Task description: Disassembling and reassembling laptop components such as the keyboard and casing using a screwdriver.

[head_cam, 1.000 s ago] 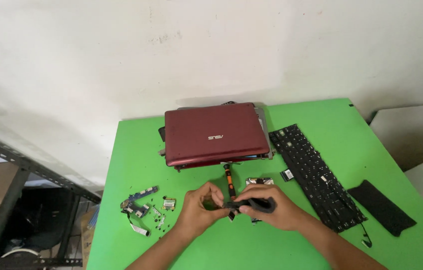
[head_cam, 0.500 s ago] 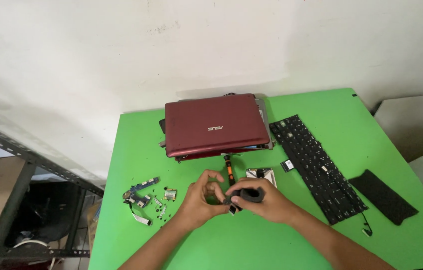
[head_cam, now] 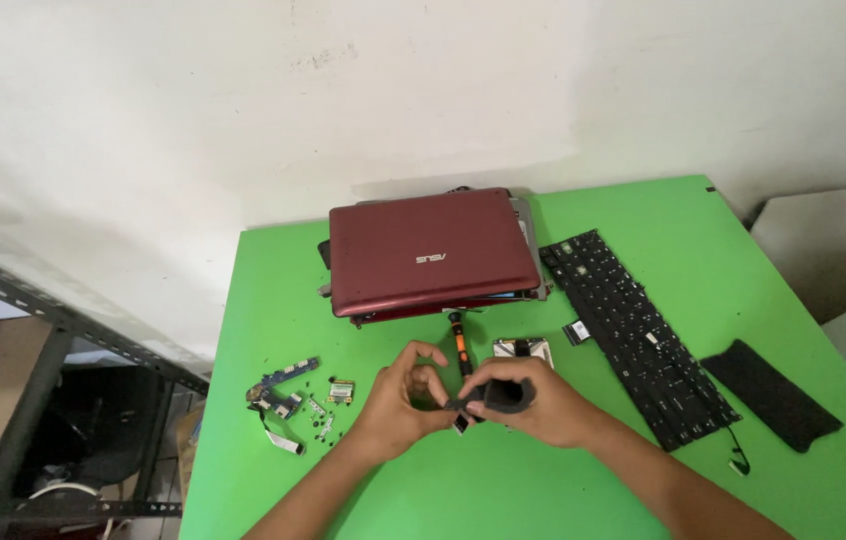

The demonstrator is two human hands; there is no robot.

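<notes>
Both hands (head_cam: 473,400) have drawn closer — pinching a small dark part (head_cam: 501,394) on the green table (head_cam: 643,480).

We've got just one view, the head cam, looking down and fwd from above the green table (head_cam: 643,480) toward the white wall (head_cam: 343,110) behind it. It sits far enough back that nearly the whole tabletop fits, w/ both hands low and centre in frame.
</notes>
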